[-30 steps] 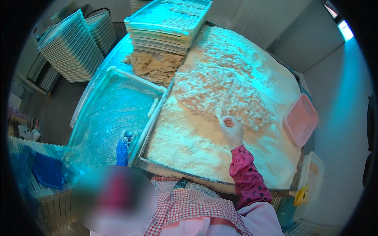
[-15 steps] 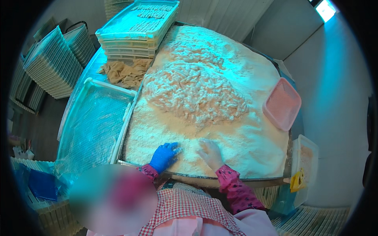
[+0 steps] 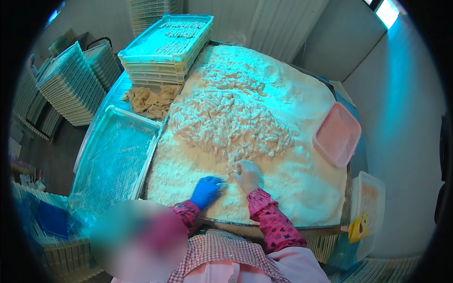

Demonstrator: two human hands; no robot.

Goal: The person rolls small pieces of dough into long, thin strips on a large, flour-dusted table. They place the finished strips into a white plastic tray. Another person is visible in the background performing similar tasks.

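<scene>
Take the floured strips (image 3: pixel 231 120), centre frame, probably soft and slippery, at mid-length; right hand (image 3: pixel 247 176) and left hand (image 3: pixel 206 191) grip states cannot be determined.

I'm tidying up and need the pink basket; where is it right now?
In the head view, the pink basket lies at the right edge of the white powder, just above the plastic tub.

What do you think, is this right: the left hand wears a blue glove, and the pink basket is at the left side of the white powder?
Not quite: the head view shows the pink basket at the right side of the white powder. The left hand does wear a blue glove.
</scene>
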